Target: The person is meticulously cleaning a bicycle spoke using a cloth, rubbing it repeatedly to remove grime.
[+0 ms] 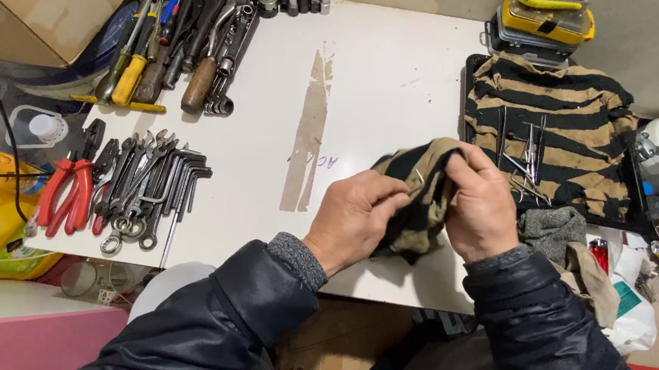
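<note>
Here both hands, the left hand (354, 218) and the right hand (479, 206), are closed around a bunched black-and-tan striped rag (420, 195), held just above the white worktop (384, 82). Wrenches (146, 185) and red pliers (67, 195) lie well to the left.
</note>
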